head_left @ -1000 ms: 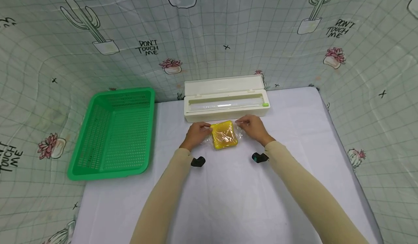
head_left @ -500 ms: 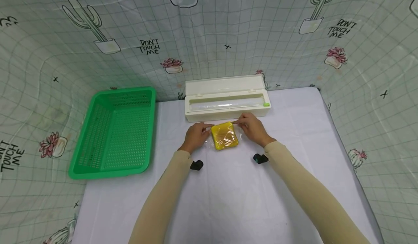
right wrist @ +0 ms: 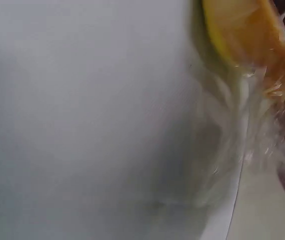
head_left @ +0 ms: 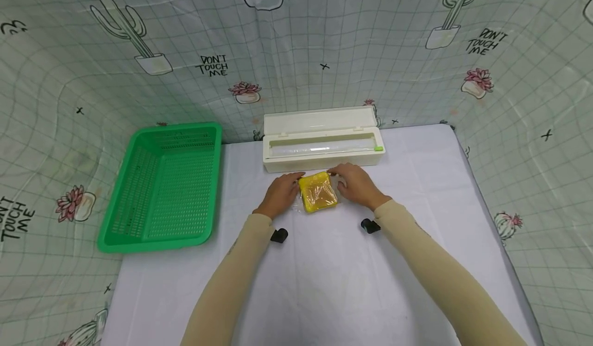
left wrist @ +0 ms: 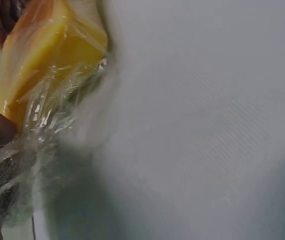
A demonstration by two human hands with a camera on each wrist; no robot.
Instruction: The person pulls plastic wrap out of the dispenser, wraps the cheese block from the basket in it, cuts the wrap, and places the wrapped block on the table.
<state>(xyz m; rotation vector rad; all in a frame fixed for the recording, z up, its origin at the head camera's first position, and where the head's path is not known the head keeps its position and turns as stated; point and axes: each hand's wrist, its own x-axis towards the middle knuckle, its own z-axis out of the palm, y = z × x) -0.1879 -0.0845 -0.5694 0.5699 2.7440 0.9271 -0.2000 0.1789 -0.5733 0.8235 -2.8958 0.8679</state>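
A yellow, toast-shaped square slab (head_left: pixel 317 191) with a tan top lies on the white cloth, wrapped in clear cling film (left wrist: pixel 42 112). My left hand (head_left: pixel 280 193) is at its left edge, fingertips by the upper left corner, holding the bunched film at that side. On the opposite side my right hand (head_left: pixel 358 185) has its index finger at the upper right corner, its other fingers curled near loose film (right wrist: pixel 255 120). In the wrist views each hand shows only in part, with film between its digits. The slab's underside is hidden.
Just behind the hands stands a white cling film dispenser (head_left: pixel 319 161), its lid up, a film roll (head_left: pixel 319 148) inside and a green slider (head_left: pixel 378 149) at the right. To the left is a green plastic basket (head_left: pixel 213 181). A patterned curtain (head_left: pixel 296 52) surrounds the table.
Both hands have drawn in closer to the slab, their fingers moving from the spread film to its upper corners. Less loose film sticks out at the sides. The slab has barely moved.
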